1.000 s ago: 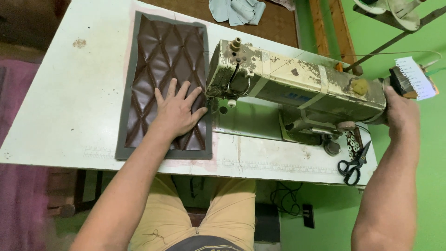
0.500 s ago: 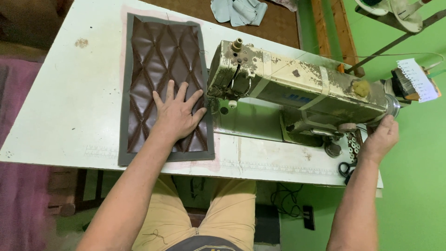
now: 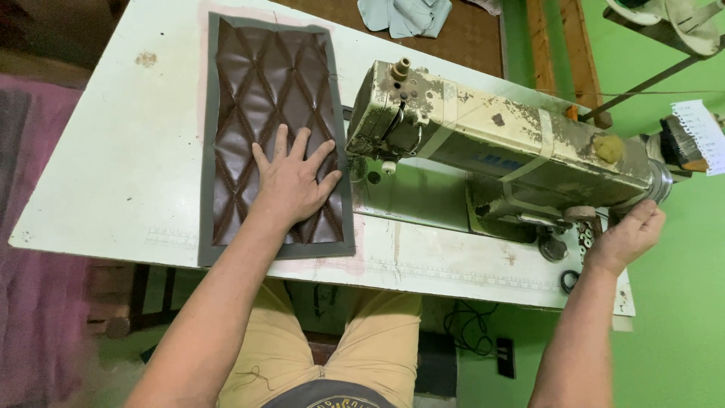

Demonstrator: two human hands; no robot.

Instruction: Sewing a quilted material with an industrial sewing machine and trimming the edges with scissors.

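Note:
A dark brown quilted leather panel (image 3: 257, 98) with a grey border lies on the white sewing table (image 3: 106, 166). My left hand (image 3: 294, 181) rests flat on its lower right part, fingers spread, close to the needle end of a worn cream sewing machine (image 3: 498, 143). My right hand (image 3: 627, 234) curls around the handwheel (image 3: 658, 183) at the machine's right end, fingers touching its rim. The scissors on the table's right edge are mostly hidden under that hand.
A light blue cloth (image 3: 404, 15) lies on the brown surface behind the table. A brush with a white tag (image 3: 691, 140) sits at the far right. The floor is green (image 3: 680, 325). My legs in tan trousers (image 3: 340, 340) are under the table.
My right hand has come down from the brush at the far right and now grips the handwheel. My left hand has stayed pressed on the leather panel.

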